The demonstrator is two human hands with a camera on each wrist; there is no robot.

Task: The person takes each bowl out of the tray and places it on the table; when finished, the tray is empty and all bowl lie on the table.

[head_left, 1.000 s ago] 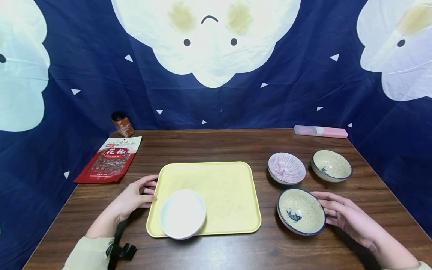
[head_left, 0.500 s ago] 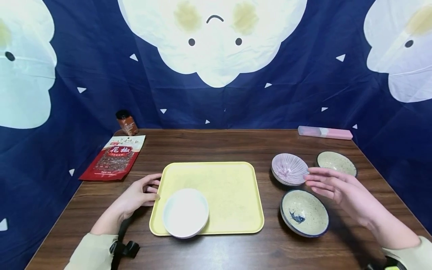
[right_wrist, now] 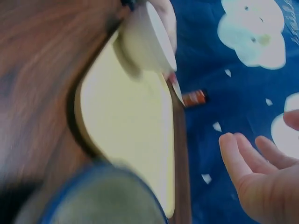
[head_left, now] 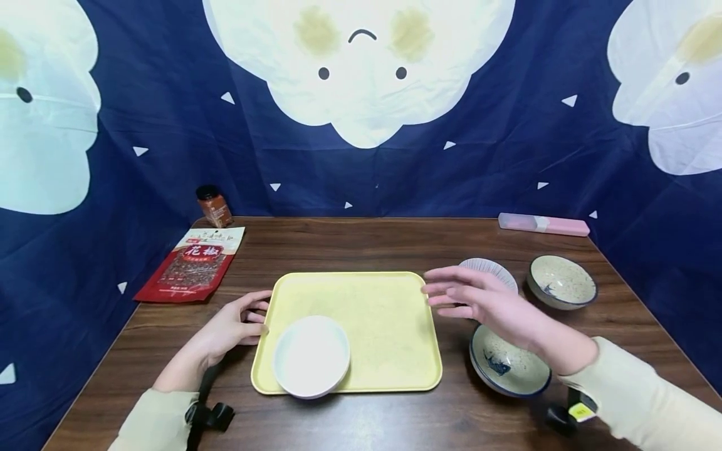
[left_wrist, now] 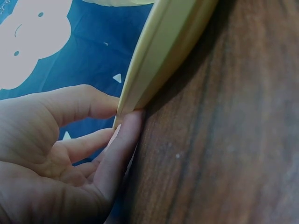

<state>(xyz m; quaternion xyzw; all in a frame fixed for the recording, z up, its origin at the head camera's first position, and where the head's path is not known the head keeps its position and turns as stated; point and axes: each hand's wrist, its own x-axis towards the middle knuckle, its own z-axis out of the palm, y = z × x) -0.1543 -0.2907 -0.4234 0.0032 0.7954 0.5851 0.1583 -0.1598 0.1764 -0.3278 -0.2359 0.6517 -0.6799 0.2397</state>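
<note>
My left hand (head_left: 228, 329) grips the left edge of the yellow tray (head_left: 389, 326), thumb and fingertips at its rim; the left wrist view shows them close against the tray's outer wall (left_wrist: 161, 51). A white bowl (head_left: 312, 357) sits toward the tray's front left. My right hand (head_left: 491, 304), fingers spread and holding nothing, hovers with its fingertips over the tray's right edge. Behind it, a purple-striped bowl (head_left: 492, 268) is partly hidden. Under the right forearm a speckled bowl with a blue fish (head_left: 504, 366) is partly covered; another speckled bowl (head_left: 564, 282) stands behind, to the right.
At the left lie a red-and-white spice packet (head_left: 192, 266) and a black-capped jar (head_left: 214, 207). A long pink case (head_left: 544, 224) lies along the back right edge of the dark wood table (head_left: 361, 244). A blue cloth backdrop (head_left: 316, 166) hangs behind it.
My right hand has left the speckled fish bowl's side and moved up and left, past the purple-striped bowl, to the tray's right edge. The left hand stays at the tray.
</note>
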